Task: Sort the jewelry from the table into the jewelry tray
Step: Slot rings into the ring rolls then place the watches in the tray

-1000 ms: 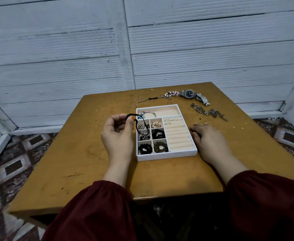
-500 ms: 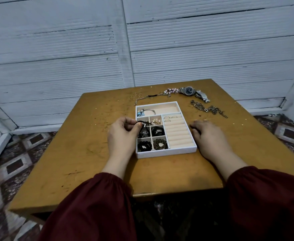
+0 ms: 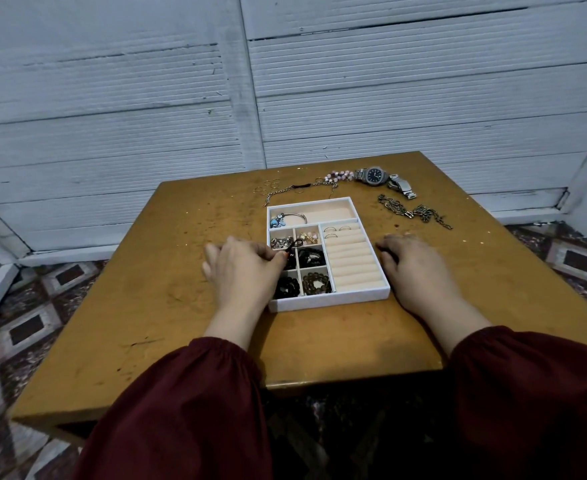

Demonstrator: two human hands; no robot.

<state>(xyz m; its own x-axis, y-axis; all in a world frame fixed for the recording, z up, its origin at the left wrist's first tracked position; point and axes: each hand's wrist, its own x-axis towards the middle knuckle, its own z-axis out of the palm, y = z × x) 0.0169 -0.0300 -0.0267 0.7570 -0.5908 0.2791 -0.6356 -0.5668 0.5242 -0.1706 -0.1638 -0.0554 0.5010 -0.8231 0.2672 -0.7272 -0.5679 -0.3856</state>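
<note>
The white tray (image 3: 320,304) sat at the centre of the frame on the table (image 3: 167,292). My left hand (image 3: 243,270) lay against its left wall, with thumb and forefinger pinched on a black cord (image 3: 297,242). The cord's loop stood up over the left column of small cells, between the top and middle ones. The rest was hidden under my fingertips, so I could not tell how much of it was in a cell. My right hand (image 3: 415,270) rested palm down on the table just beside the tray's right wall, fingers loose and holding nothing.

A bangle (image 3: 290,217) lay in the long cell at the tray's far end, and dark beads (image 3: 311,258) filled the cells nearer me. Two rings (image 3: 330,230) sat in the padded rolls on the right.

Still out on the table, toward the upper right of the frame, were a watch (image 3: 375,175), a pink bracelet (image 3: 337,175) and a heavy chain (image 3: 413,212). Thin hoops (image 3: 270,185) lay above the tray's left corner.
</note>
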